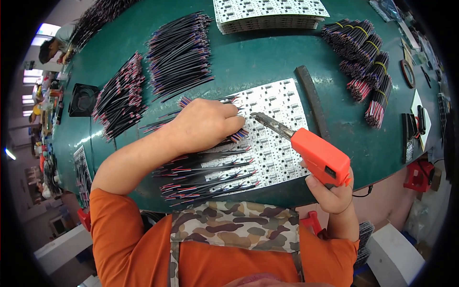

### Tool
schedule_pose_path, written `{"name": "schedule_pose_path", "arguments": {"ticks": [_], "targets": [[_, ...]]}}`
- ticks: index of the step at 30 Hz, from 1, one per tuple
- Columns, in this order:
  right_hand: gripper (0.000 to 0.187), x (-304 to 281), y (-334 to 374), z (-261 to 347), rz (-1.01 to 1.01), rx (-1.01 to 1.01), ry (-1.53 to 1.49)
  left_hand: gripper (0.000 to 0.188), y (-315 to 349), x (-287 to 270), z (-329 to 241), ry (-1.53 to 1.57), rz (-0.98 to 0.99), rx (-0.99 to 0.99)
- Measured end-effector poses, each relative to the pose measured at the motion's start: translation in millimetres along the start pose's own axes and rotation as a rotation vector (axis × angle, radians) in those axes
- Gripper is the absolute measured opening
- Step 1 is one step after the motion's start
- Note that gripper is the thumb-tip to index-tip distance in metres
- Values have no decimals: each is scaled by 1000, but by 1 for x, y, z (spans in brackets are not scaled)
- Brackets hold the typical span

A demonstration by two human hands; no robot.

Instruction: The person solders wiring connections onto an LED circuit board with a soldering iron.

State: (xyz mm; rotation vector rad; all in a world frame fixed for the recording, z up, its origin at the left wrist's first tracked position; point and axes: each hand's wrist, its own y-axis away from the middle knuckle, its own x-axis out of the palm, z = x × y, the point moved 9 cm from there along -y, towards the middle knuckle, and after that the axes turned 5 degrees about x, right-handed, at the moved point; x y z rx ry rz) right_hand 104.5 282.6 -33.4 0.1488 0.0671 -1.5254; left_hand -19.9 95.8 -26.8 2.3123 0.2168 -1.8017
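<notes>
A white circuit board panel (278, 165) lies before me, printed with repeated small circuits. My left hand (208, 120) is closed over its left part, gripping a bundle of thin wires (239, 136) whose coloured ends stick out below my fingers. Rows of black-sleeved wires (215, 184) rest across the panel's lower left, their red, white and blue ends on the board. My right hand (332, 193) is wrapped around the handle of a red soldering gun (319, 155). Its metal tip points up and left, close to my left fingertips; whether it touches the board I cannot tell.
Loose wire piles (179, 55) lie at the back left, near a black fan (83, 99). A stack of board panels (270, 21) stands at the back. A dark bar (311, 100) lies right of the panel, with tied wire bundles (377, 71) beyond. Another person (55, 45) sits far left.
</notes>
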Motion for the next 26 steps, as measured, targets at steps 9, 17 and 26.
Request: {"name": "schedule_pose_path", "arguments": {"ticks": [9,17,26], "targets": [[34,7,-8,13,41,-102,180,10,-2,2,1,34,-1,-3],[36,10,-12,16,36,-85,221,9,-4,3,2,34,21,-6],[45,12,-13,23,40,-117,224,10,-4,4,3,39,44,-21]]}}
